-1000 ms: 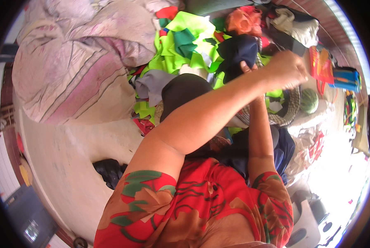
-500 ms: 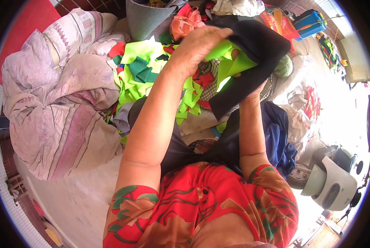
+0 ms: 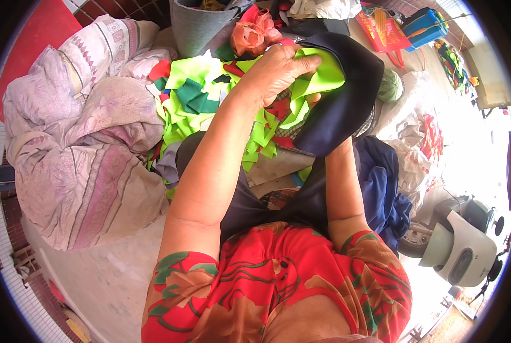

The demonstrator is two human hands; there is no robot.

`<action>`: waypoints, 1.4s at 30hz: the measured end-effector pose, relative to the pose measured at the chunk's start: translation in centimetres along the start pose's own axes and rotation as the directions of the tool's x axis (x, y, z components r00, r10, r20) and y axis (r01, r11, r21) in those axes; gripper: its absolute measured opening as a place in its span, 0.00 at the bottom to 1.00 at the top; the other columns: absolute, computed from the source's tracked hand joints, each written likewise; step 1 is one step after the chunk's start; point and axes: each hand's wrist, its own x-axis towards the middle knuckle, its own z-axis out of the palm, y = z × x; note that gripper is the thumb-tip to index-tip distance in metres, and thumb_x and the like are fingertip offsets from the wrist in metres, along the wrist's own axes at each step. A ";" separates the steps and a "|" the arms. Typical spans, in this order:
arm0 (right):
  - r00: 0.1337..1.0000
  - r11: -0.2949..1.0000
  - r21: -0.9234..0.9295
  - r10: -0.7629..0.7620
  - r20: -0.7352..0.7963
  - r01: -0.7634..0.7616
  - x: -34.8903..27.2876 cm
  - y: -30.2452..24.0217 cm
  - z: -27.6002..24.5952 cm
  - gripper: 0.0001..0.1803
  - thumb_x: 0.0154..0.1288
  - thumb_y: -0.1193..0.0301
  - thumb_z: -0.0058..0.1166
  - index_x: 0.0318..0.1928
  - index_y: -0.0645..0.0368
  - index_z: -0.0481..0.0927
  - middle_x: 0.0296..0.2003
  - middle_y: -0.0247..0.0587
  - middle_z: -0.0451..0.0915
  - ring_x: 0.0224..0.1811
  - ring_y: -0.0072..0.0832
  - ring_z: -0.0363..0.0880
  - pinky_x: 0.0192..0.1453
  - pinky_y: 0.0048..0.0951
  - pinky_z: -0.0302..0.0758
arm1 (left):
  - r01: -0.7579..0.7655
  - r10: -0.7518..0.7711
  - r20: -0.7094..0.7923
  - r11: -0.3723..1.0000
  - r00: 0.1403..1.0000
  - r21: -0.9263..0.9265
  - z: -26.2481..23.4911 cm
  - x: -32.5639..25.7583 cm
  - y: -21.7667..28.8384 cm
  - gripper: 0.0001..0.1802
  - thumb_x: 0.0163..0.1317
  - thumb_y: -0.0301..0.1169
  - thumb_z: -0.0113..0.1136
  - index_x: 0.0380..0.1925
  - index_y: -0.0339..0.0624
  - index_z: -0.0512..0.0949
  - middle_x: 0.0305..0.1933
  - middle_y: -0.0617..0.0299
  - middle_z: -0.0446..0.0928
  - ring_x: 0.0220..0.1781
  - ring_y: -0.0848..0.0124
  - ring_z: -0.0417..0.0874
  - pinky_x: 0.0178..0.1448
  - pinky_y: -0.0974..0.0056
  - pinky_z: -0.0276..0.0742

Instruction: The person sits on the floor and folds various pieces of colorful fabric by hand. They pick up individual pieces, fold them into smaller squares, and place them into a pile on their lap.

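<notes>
My left hand (image 3: 281, 71) is closed on the upper edge of a lime-green cloth piece (image 3: 328, 71), thumb toward the right. A dark navy-black cloth (image 3: 352, 94) curves around the right side of that green piece. Beneath the dark cloth my right hand (image 3: 314, 99) is mostly hidden. One of its fingertips shows at the green cloth's lower edge, and the wrist comes out below the dark cloth. Lime-green scraps (image 3: 190, 71) lie to the left of my hands, with dark green pieces (image 3: 197, 97) on top and red bits among them.
A large bundled pale patterned sheet (image 3: 90, 126) fills the left. Behind the scraps stand a grey felt-like bin (image 3: 201, 28) and a red plastic bag (image 3: 255, 31). A green ball of yarn (image 3: 390, 86) sits right of the dark cloth. A grey-white appliance (image 3: 464, 251) stands lower right.
My left hand has come down slightly, its thumb now on the green cloth. The dark cloth has turned and drooped, covering most of my right hand, which showed more before.
</notes>
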 end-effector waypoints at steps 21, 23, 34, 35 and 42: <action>0.988 0.726 0.687 0.133 -0.076 -0.045 0.0 -1.4 -4.3 0.17 0.67 0.70 0.42 0.55 0.61 0.67 0.54 0.52 0.70 0.21 0.18 0.61 0.24 0.20 0.60 | -0.350 0.292 -0.361 0.931 0.886 -0.106 -2.1 0.6 0.2 0.17 0.61 0.40 0.59 0.43 0.39 0.76 0.41 0.61 0.79 0.40 0.71 0.81 0.44 0.63 0.78; 0.980 0.691 0.705 0.198 0.029 -0.161 -0.3 -1.9 -2.9 0.21 0.64 0.66 0.51 0.54 0.63 0.67 0.43 0.50 0.76 0.19 0.21 0.59 0.23 0.22 0.58 | -0.327 0.281 -0.323 0.940 0.904 -0.099 -1.5 0.5 0.4 0.17 0.61 0.40 0.59 0.44 0.39 0.75 0.41 0.62 0.79 0.40 0.71 0.81 0.44 0.62 0.78; 0.968 0.788 0.570 0.243 0.060 -0.233 -1.3 2.5 -2.5 0.12 0.63 0.66 0.53 0.40 0.60 0.72 0.20 0.40 0.72 0.16 0.26 0.67 0.20 0.26 0.63 | -0.303 0.315 -0.293 0.949 0.903 0.088 -2.1 0.4 0.6 0.16 0.59 0.38 0.61 0.43 0.41 0.79 0.37 0.64 0.80 0.35 0.74 0.82 0.34 0.67 0.81; 0.961 0.786 0.563 0.271 0.055 -0.255 -1.0 1.4 -2.7 0.12 0.64 0.66 0.51 0.42 0.61 0.72 0.20 0.40 0.71 0.16 0.25 0.65 0.19 0.26 0.61 | -0.318 0.339 -0.299 0.941 0.892 0.117 -2.4 0.4 0.6 0.16 0.59 0.38 0.61 0.43 0.41 0.79 0.37 0.64 0.80 0.35 0.74 0.82 0.34 0.67 0.81; 0.957 0.772 0.602 0.286 -0.043 -0.204 -1.0 -1.1 -5.1 0.11 0.67 0.70 0.45 0.47 0.61 0.70 0.22 0.35 0.68 0.15 0.19 0.60 0.19 0.20 0.58 | -0.221 0.503 -0.355 0.769 0.788 0.599 -3.2 0.2 0.8 0.10 0.54 0.21 0.59 0.38 0.38 0.81 0.32 0.62 0.81 0.34 0.76 0.81 0.39 0.72 0.76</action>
